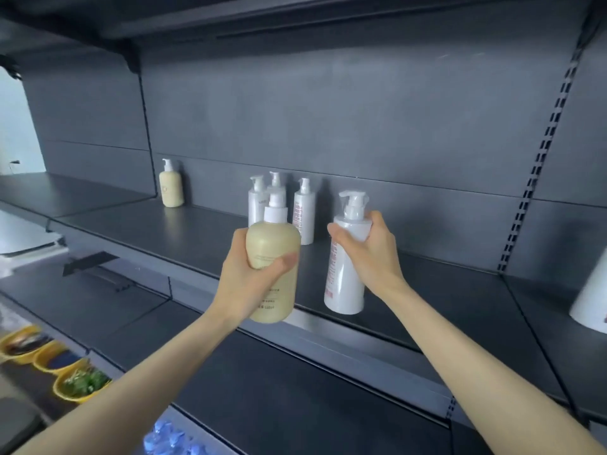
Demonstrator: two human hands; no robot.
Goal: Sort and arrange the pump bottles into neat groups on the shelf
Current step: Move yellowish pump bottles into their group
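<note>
My left hand (244, 274) grips a cream-yellow pump bottle (274, 254) around its middle, held in the air before the dark shelf (164, 231). My right hand (368, 251) grips the shoulder of a tall white pump bottle (345, 280) with red print, held over the shelf's front part. Three white pump bottles (303, 213) stand grouped against the back wall; the yellow bottle in my hand partly hides them. Another cream-yellow pump bottle (170, 185) stands alone at the far left of the shelf.
A white rounded object (591, 300) sits at the right edge of the shelf. A lower dark shelf (279, 389) lies below. Yellow bowls (78, 385) with greens and other contents are at lower left. An upper shelf (230, 24) hangs overhead.
</note>
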